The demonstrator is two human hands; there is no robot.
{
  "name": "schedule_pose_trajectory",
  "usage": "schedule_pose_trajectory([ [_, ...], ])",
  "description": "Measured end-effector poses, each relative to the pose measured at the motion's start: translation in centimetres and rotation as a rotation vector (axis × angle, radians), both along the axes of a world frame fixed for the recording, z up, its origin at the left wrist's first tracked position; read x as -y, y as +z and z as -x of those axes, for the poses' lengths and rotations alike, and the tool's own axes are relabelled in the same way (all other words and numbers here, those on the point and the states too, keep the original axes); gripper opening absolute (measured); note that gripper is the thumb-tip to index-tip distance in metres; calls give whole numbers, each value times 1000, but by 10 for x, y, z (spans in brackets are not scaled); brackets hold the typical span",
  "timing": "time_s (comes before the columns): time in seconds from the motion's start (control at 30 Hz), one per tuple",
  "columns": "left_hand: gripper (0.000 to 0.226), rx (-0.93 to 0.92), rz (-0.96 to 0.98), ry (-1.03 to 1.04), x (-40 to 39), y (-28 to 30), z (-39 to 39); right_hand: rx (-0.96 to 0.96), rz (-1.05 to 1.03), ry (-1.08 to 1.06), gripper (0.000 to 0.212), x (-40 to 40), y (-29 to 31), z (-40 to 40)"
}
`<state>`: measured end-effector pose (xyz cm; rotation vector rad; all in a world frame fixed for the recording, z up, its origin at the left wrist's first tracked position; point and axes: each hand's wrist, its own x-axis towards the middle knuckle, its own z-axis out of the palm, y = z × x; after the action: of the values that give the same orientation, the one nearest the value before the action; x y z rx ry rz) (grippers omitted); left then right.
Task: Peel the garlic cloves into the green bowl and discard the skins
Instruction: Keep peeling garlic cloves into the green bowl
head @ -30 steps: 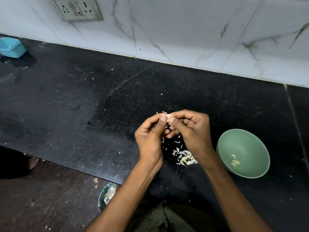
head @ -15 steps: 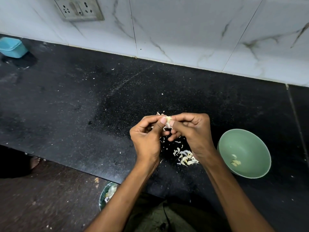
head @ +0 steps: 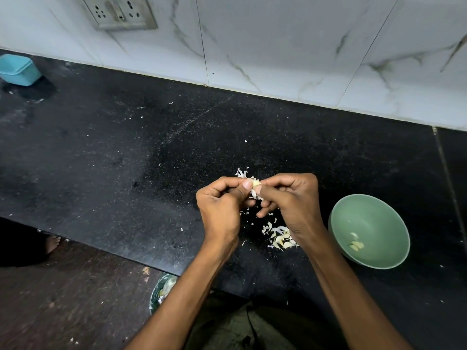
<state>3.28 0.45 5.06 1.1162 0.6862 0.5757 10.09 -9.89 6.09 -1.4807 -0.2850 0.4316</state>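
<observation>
My left hand (head: 222, 205) and my right hand (head: 290, 200) meet over the black counter (head: 126, 160), both pinching one pale garlic cloth-thin-skinned garlic clove (head: 255, 183) between thumbs and fingertips. White skin hangs from the clove below the thumbs. A green bowl (head: 379, 218) stands to the right of my right wrist with a few peeled cloves (head: 355, 245) at its bottom. A small heap of garlic pieces and skins (head: 279, 237) lies on the counter under my right wrist. More skin scraps (head: 242, 173) lie just beyond my fingers.
A bin with scraps (head: 163, 290) stands on the floor below the counter's front edge, partly hidden by my left forearm. A blue plastic box (head: 19, 69) sits at the far left near the marble wall, under a switch plate (head: 121, 12). A bare foot (head: 51, 243) shows at left.
My two hands stay together on the clove; my left hand has shifted slightly left and my fingers have worked round the clove, with more loose skin showing under the thumbs.
</observation>
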Motion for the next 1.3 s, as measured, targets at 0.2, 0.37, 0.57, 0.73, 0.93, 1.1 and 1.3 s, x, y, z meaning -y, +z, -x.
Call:
schedule_pose_trajectory([
  [0.2,11,-76,13,-107,-5,-1,2,87,103,-8,19,2,0,-4],
  [0.37,13,-97,-6,-173,-6,-4,3,97,115,-5,16,4,-4,-7],
  [0.57,14,-38,-46,-158,-7,-4,4,126,105,4,17,4,-5,-7],
  [0.73,14,-11,-68,-190,-7,-3,5,152,137,-3,16,4,-5,-8],
  [0.93,8,-27,-77,-207,-8,-2,3,218,143,39,8,6,-2,-6],
  [1.1,11,-17,34,-220,-10,-1,2,198,108,61,7,6,-2,-7],
  [1.3,13,-1,144,-198,-11,-1,2,159,94,50,7,10,-6,-10],
])
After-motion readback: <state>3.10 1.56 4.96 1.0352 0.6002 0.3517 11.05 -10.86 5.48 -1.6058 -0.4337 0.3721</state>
